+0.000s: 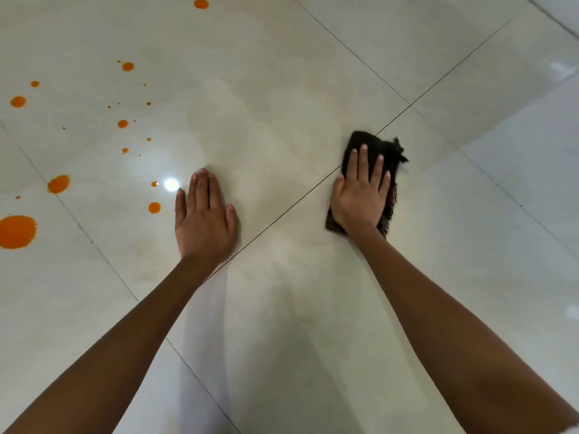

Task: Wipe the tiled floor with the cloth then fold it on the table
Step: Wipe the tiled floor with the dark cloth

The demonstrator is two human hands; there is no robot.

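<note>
No logos or writing anywhere that I can read, just plain glossy cream tiles [282,73] with thin dark grout lines [313,186] crossing them diagonally. My right hand [360,198] is pressed flat, fingers spread, on top of the cloth [360,142], which is a dark brown fuzzy thing folded into a rough rectangle sitting on the floor right of center, its far left corner just about on the grout line. A frayed bit of it sticks out at the far right corner, and the fringe shows along its right edge past my pinky. So that hand isn't gripping, it's pinning the cloth down with an open palm. My left hand [205,220] is flat on bare tile too, open and holding nothing, well apart from the cloth on the other side of that grout line. All the orange spills [17,231] are off to the left: a big blob at the left edge near me, a medium one [59,184] straddling a grout line, and lots of small drops scattered farther out, one [154,207] just beside my left hand. A ceiling light glare [171,184] sits near my left fingers. Between my hands and off to the right the tile is open.
</note>
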